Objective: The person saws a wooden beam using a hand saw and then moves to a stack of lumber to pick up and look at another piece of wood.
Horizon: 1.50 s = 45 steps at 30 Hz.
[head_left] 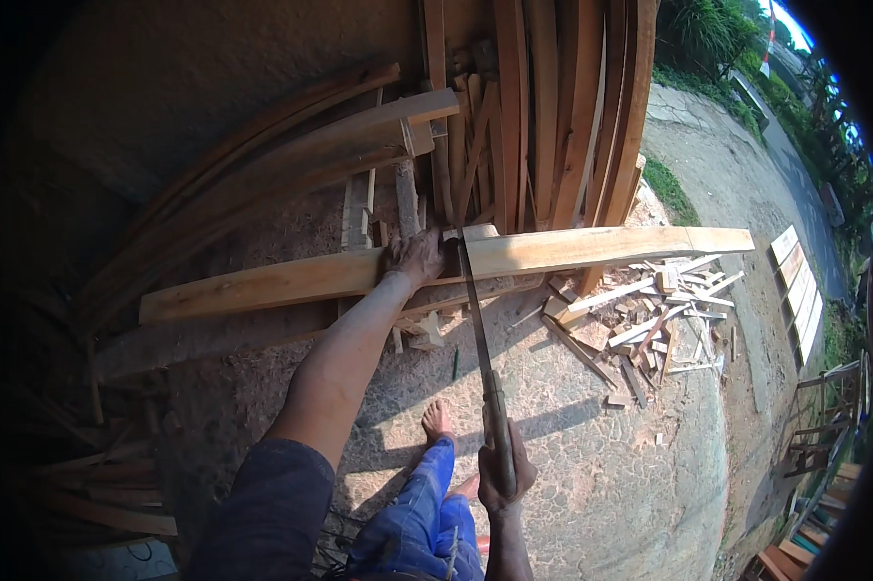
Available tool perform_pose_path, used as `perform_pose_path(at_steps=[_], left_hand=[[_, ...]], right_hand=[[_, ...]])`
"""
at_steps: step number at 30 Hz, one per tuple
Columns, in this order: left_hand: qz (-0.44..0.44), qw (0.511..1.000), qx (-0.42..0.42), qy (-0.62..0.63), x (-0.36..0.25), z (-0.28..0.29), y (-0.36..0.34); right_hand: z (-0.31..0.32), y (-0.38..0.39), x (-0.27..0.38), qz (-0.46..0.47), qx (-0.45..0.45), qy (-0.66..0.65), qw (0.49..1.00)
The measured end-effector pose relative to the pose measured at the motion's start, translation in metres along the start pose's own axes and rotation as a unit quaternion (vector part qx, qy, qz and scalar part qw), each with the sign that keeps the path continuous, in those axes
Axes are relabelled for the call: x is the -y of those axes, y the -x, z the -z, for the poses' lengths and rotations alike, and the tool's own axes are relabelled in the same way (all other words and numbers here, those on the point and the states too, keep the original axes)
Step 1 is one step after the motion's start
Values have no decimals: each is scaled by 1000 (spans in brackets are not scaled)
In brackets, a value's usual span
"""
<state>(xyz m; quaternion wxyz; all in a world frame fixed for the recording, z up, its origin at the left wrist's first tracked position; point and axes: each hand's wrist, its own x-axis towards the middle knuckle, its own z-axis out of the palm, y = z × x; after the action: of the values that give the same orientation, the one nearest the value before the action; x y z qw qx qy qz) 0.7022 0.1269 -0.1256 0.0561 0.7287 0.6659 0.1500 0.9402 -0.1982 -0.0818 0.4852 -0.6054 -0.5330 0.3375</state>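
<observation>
A long, pale wooden plank (pixel 591 250) runs across the view, resting on a rough timber support. My left hand (pixel 417 259) is closed over it near the middle, its arm reaching up from the lower left. Just right of those fingers, the far end of a handsaw (pixel 480 329) meets the plank, the blade pointing away from me. Lower down, my right hand (pixel 510 474) is wrapped round the saw's handle. How deep the blade sits in the wood cannot be made out. A dark patch lies between my left fingers and the blade.
Tall boards (pixel 572 107) lean upright beyond the plank, and more long boards (pixel 291 155) lie at the left. Scattered offcuts (pixel 649 320) cover the ground under the plank's right end. My bare foot (pixel 437 418) stands below. Pale boards (pixel 797 290) lie at the far right.
</observation>
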Motion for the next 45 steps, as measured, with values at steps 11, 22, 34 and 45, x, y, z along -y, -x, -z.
perform_pose_path(at_steps=[11,22,34,45], left_hand=[[8,1000,11,-7,-7,9,0],[8,1000,7,12,-10,13,0],[-52,998,-25,4,5,-7,0],[-95,995,-6,31,7,43,36]], right_hand=[[-38,-50,-3,99,-34,24,994],[-41,-49,9,-60,34,-16,997],[-53,-73,12,-12,-3,-58,998],[59,-33,37,74,-116,115,984]])
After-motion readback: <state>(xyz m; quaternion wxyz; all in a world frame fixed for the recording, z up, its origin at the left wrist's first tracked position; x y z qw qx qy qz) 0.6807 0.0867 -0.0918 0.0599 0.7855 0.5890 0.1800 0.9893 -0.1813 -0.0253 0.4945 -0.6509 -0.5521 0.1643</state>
